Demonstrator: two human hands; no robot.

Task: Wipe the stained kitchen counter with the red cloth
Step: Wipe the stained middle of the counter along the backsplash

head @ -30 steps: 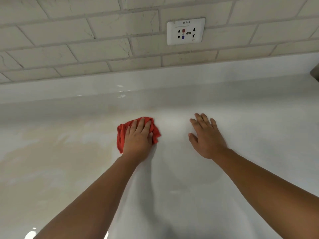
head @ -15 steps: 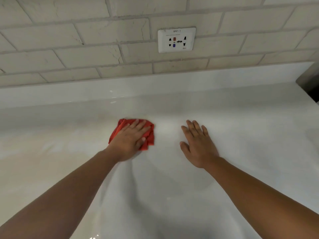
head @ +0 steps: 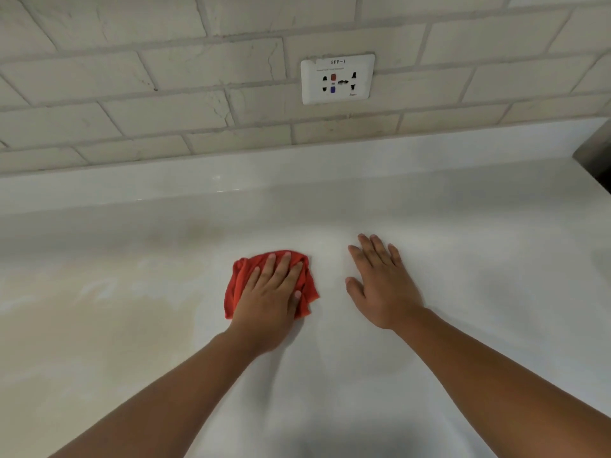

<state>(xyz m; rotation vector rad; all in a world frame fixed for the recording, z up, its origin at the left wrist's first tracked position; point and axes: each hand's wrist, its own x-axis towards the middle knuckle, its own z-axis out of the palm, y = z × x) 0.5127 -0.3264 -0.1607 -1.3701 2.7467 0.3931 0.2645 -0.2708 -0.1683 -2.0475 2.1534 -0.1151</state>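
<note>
A white counter [head: 463,325] runs under a brick wall with a socket [head: 337,79]. A tan stain [head: 109,325] spreads at left, just beside the cloth [head: 239,285]. The left hand [head: 271,302] presses flat on the cloth, fingers spread; stain lies leftward, nearer it. The right hand [head: 383,285] rests open, empty, on the counter.

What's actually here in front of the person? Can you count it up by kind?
Hands: 2, the left hand flat on the cloth, the right hand flat on the counter
Red cloth: 1
Wall socket: 1
Counter: 1
Dark object at the right edge, unclear what: 1
Total: 6
</note>
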